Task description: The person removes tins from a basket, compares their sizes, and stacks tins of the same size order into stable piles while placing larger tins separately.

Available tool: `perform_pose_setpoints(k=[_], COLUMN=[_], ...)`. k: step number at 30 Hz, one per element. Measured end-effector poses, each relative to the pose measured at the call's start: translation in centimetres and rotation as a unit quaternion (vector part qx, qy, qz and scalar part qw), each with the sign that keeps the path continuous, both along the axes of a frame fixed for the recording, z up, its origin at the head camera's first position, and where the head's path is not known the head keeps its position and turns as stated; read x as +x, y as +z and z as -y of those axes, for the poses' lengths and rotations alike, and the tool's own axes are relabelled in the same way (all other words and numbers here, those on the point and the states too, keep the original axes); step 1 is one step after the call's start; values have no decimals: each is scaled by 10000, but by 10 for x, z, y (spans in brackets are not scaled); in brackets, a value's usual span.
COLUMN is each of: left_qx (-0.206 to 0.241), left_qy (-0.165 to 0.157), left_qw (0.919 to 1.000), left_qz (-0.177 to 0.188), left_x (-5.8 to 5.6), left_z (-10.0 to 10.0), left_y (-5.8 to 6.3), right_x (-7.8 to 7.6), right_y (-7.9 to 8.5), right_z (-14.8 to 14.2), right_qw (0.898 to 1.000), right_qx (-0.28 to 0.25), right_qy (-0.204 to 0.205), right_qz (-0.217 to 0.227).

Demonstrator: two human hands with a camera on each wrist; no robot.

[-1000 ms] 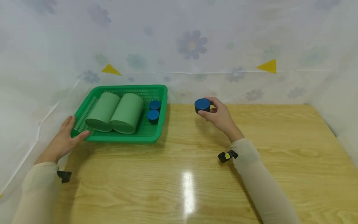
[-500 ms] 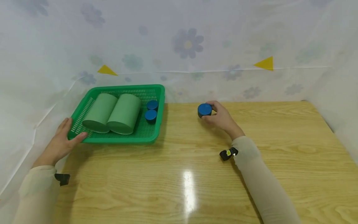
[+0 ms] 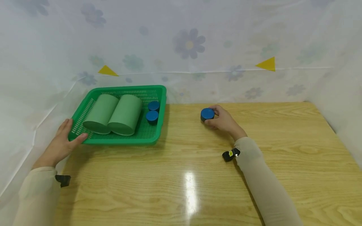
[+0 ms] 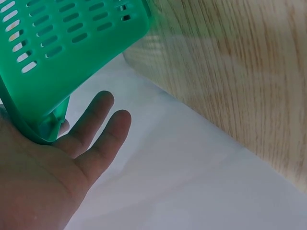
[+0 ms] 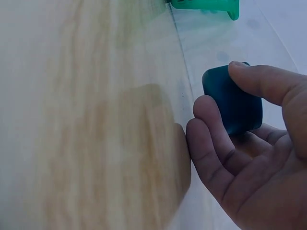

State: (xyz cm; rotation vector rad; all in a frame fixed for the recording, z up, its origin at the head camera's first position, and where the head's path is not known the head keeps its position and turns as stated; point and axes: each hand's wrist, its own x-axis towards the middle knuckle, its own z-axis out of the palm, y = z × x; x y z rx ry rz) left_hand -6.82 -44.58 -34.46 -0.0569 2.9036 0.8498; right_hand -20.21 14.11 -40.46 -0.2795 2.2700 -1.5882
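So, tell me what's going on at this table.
A person's right hand pinches a blue round piece to the right of a green basket. The left hand rests against the basket's near-left corner. Inside lie two green cylinders side by side, with two similar blue pieces to their right.

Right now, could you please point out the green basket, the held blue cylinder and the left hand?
Green basket (image 3: 121,142), head view, on its front rim.
Held blue cylinder (image 3: 207,113), head view, on its flat top.
Left hand (image 4: 43,179), left wrist view, on the palm.
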Motion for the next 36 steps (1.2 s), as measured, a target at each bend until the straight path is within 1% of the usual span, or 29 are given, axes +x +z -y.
perform_pose_setpoints(k=[4, 11, 19, 22, 26, 32, 36], left_qx=[-23, -25, -33, -22, -13, -21, -33], left_qy=[-2, -23, -44, -58, -43, -34, -46], left_qw=[10000, 10000, 10000, 10000, 10000, 10000, 10000], left_qz=[54, -37, -71, -67, -46, -44, -58], left_x=[0, 0, -2, -3, -3, -3, -3], left_z=[0, -1, -4, -4, -4, -4, -5], left_y=[0, 3, 3, 3, 3, 2, 2], right_x=[-1, -2, -1, 0, 0, 0, 0], right_y=[-2, 1, -1, -1, -3, -4, -4], right_z=[0, 0, -5, -6, -6, -5, -6], right_qw=[10000, 9998, 9985, 9985, 9991, 9991, 9991], right_qx=[81, 174, 535, 538, 412, 426, 401], right_qy=[-3, 21, 32, 21, 24, 19, 99], right_qz=[-50, -92, -114, -113, -52, -52, -14])
